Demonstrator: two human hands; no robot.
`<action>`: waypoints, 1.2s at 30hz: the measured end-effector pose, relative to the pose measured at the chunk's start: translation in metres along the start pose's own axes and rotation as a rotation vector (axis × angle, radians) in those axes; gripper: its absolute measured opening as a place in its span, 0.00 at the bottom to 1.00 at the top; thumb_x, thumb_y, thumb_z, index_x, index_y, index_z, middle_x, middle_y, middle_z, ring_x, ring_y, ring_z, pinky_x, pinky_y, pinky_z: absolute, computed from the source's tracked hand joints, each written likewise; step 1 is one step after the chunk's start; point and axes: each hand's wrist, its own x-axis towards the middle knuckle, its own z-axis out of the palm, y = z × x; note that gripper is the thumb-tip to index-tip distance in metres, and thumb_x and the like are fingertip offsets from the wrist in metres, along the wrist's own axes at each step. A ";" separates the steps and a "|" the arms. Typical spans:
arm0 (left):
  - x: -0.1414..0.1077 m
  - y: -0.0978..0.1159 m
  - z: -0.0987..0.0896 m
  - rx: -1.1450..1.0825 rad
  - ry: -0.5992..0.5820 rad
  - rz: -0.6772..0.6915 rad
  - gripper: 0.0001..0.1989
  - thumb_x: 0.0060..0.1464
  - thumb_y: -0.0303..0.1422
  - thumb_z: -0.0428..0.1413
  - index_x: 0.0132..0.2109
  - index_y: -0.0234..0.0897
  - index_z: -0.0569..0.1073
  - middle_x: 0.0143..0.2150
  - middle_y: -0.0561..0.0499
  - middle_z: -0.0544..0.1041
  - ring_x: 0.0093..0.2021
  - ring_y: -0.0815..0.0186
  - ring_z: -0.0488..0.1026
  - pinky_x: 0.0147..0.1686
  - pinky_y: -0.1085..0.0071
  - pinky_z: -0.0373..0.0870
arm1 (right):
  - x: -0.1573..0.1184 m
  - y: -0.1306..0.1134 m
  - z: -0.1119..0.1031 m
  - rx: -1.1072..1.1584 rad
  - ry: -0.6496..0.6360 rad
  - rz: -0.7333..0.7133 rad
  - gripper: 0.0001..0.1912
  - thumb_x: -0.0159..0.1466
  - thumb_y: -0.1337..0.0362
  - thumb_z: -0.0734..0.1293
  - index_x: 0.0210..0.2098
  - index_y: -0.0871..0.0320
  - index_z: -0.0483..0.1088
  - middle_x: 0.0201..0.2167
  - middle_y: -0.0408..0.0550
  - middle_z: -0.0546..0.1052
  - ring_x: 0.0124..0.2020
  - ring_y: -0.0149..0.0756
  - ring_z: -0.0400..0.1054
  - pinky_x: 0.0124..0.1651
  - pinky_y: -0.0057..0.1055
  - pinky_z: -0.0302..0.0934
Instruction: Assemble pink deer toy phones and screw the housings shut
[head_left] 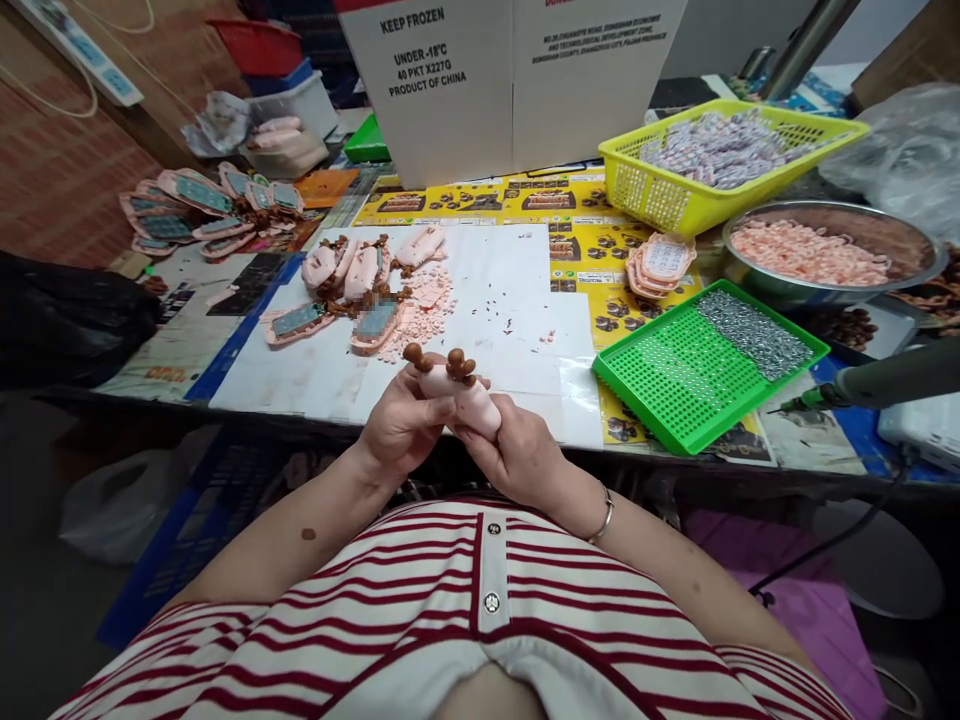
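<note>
Close to my body, at the table's front edge, both hands hold a pale pink plastic toy part (478, 408) with brown rounded knobs on top. My left hand (397, 425) pinches its left side between thumb and fingers. Around the right end wrap the fingers of my right hand (525, 455), with the thumb underneath. Just beyond lies a group of similar pink toy parts (364, 270) with brown knobs; two of them show grey-blue faces. Small pink pieces (424, 305) are heaped beside them on the white board (510, 260).
On the right are a green tray (652, 375) of screws (750, 330), a stack of pink shells (660, 262), a steel bowl (919, 265) of pink pieces, a yellow basket (660, 195) of small packets and a powered screwdriver (892, 382). A white carton (450, 120) stands behind; more assemblies (199, 195) lie left.
</note>
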 end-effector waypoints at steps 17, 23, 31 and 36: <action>-0.001 -0.003 0.004 0.525 0.006 0.270 0.29 0.47 0.43 0.72 0.56 0.38 0.78 0.60 0.40 0.78 0.62 0.53 0.74 0.63 0.59 0.68 | 0.010 0.021 0.009 0.919 0.274 0.379 0.18 0.61 0.49 0.74 0.44 0.52 0.71 0.42 0.43 0.82 0.42 0.35 0.77 0.48 0.36 0.74; -0.002 -0.014 0.000 0.742 0.082 0.243 0.20 0.58 0.40 0.63 0.55 0.34 0.80 0.54 0.41 0.83 0.55 0.52 0.78 0.62 0.55 0.69 | 0.015 0.018 0.010 1.373 0.317 0.559 0.23 0.57 0.48 0.77 0.48 0.45 0.72 0.44 0.36 0.82 0.43 0.30 0.78 0.45 0.29 0.75; 0.003 0.001 0.002 0.938 -0.025 0.317 0.30 0.53 0.41 0.66 0.61 0.37 0.75 0.62 0.40 0.77 0.62 0.50 0.74 0.67 0.52 0.62 | 0.011 0.023 0.001 1.174 0.182 0.549 0.22 0.54 0.49 0.79 0.43 0.50 0.76 0.41 0.39 0.82 0.42 0.30 0.77 0.45 0.28 0.75; 0.000 0.004 0.015 1.144 -0.106 0.404 0.24 0.60 0.42 0.60 0.59 0.35 0.76 0.54 0.41 0.82 0.55 0.51 0.78 0.73 0.45 0.44 | 0.003 0.026 0.013 1.242 0.106 0.535 0.26 0.52 0.48 0.80 0.47 0.47 0.74 0.42 0.38 0.82 0.39 0.29 0.76 0.44 0.29 0.73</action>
